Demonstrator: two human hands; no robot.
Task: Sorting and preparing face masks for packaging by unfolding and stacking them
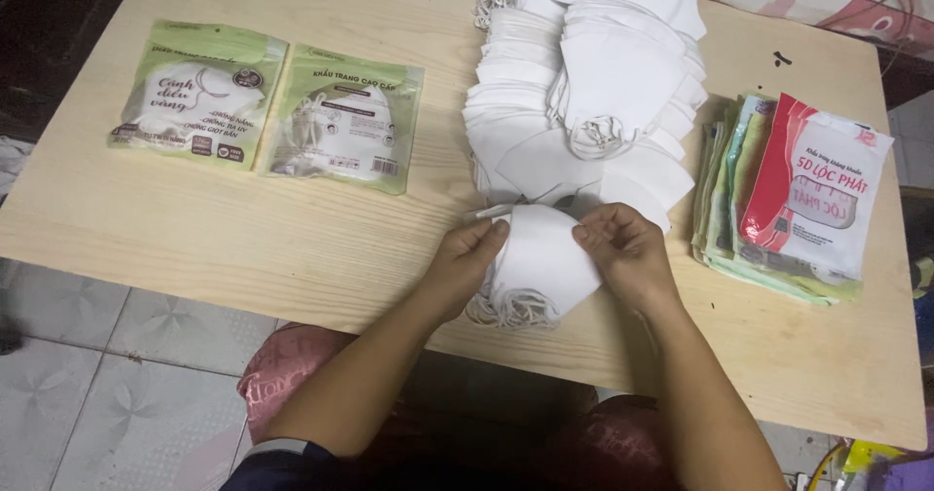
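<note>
Small stack of white masks (pixel 538 257): pinched at either edge by left grip (pixel 465 257) and right grip (pixel 623 248), both closed on it; mask heap (pixel 584 92) just beyond, on counter (pixel 321 248)

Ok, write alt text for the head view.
Left hand and right hand hold a small stack of folded white fabric masks on a pale wooden table. Behind it lies a big white mask pile, with two green packets left and stacked flat packets right.
</note>
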